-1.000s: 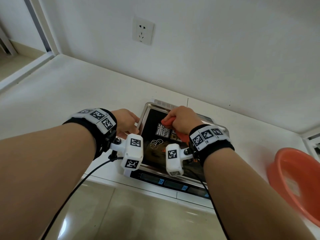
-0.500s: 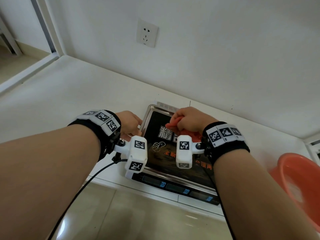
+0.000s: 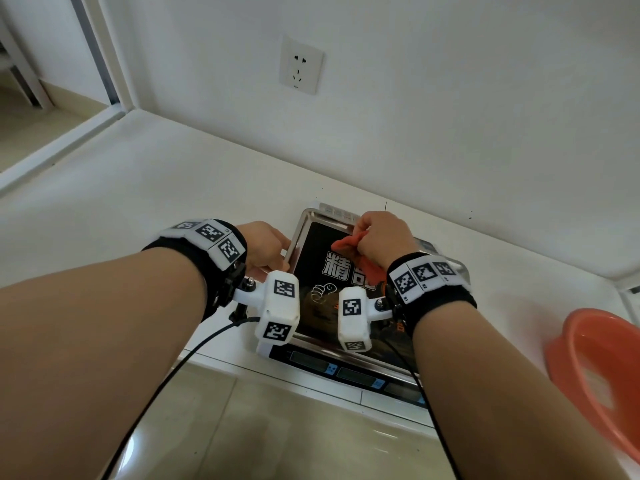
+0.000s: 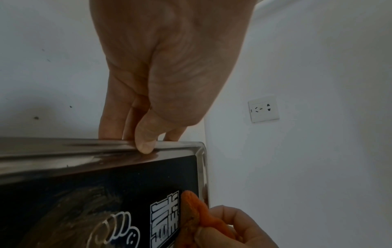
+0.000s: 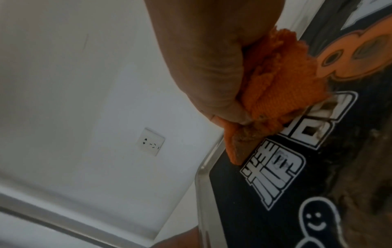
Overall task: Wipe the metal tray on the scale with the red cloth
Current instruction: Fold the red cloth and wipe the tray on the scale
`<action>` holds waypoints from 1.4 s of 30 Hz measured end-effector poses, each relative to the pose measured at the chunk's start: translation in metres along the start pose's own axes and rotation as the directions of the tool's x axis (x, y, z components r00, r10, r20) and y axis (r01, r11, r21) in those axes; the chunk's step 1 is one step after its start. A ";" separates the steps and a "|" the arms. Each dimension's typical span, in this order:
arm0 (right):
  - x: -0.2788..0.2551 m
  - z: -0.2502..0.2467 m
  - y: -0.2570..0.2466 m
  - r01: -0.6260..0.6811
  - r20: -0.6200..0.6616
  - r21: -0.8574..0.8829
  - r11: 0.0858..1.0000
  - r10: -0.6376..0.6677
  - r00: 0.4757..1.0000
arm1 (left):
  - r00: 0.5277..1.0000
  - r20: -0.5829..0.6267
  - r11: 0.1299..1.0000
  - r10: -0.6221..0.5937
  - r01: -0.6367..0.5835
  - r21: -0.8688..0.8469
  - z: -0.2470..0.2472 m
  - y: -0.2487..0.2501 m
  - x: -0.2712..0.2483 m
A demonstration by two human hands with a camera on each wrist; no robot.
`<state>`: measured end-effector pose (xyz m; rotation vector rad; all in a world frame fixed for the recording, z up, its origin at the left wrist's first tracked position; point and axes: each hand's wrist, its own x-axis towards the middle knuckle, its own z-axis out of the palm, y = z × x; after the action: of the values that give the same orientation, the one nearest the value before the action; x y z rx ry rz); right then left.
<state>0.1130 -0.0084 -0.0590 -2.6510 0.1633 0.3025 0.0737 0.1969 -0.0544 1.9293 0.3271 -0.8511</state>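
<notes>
The right hand is covering most of the red cloth and the far right part of the metal tray. The wrist cameras are hiding the tray's near print. The scale is lying mostly hidden under the tray, its display too small to read. The picture's edge is cutting off the orange basin.
</notes>
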 end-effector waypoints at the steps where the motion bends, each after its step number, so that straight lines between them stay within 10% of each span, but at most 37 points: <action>1: -0.001 -0.001 -0.001 0.006 0.000 -0.026 1.000 -0.006 1.000 | 1.000 0.003 1.000 0.001 -0.001 0.000 0.000 0.000 -0.001; 17: -0.031 -0.014 -0.016 0.195 0.205 -0.430 0.882 -0.114 0.972 | 1.000 -0.022 1.000 0.004 -0.003 0.030 0.003 0.003 -0.009; 23: -0.027 -0.020 -0.018 0.146 0.109 -0.197 0.969 -0.126 0.986 | 1.000 -0.013 1.000 -0.008 0.008 0.027 0.003 0.004 -0.010; 31: -0.033 -0.034 -0.021 0.142 0.406 -0.357 0.923 0.017 0.914 | 1.000 -0.016 1.000 -0.017 0.017 0.018 0.002 0.005 -0.011; 38: -0.030 -0.034 -0.020 0.123 0.184 -0.165 0.979 -0.092 0.979 | 1.000 -0.014 0.999 -0.010 0.011 0.043 0.002 0.005 -0.011; 42: -0.033 -0.019 -0.022 0.146 0.261 -0.194 0.970 -0.092 0.961 | 1.000 -0.010 1.000 -0.018 0.018 0.018 0.002 0.005 -0.008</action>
<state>0.0881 0.0045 -0.0251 -2.7846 -0.1175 0.6422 0.0698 0.1939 -0.0462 1.9505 0.3439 -0.8593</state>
